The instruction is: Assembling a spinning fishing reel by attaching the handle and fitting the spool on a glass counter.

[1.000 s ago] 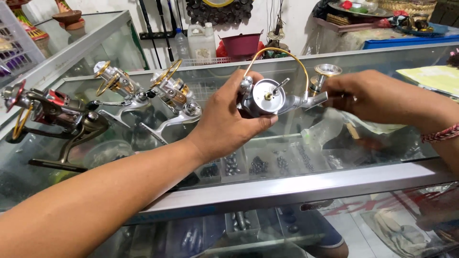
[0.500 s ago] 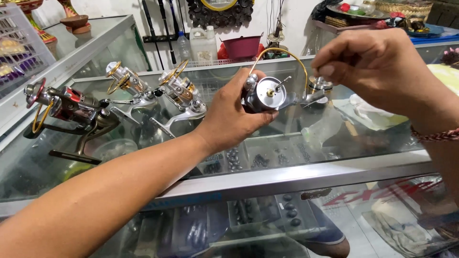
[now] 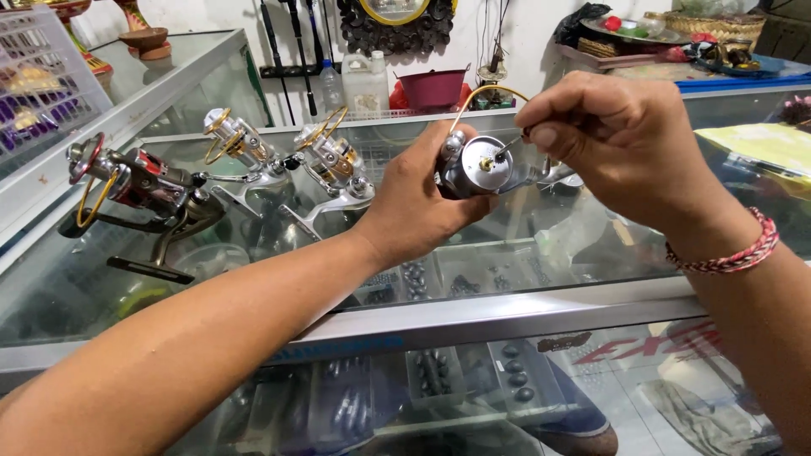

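Four fishing reels are in view, counted left to right: a dark red-and-gold reel (image 3: 135, 190) lying on the glass counter (image 3: 524, 308) at far left, two silver-and-gold reels (image 3: 241, 143) just right of it, and the silver reel (image 3: 473, 165) we hold above the counter's middle. Our left hand (image 3: 414, 207) is wrapped around that reel's body, while our right hand (image 3: 621, 139) pinches a thin metal pin-like tool (image 3: 509, 147) against the small brass centre of its face. We judge this a fine adjustment at the hub (the tool's tip is too small to make out), so the next move calls for a steady grip and a small, careful turn.
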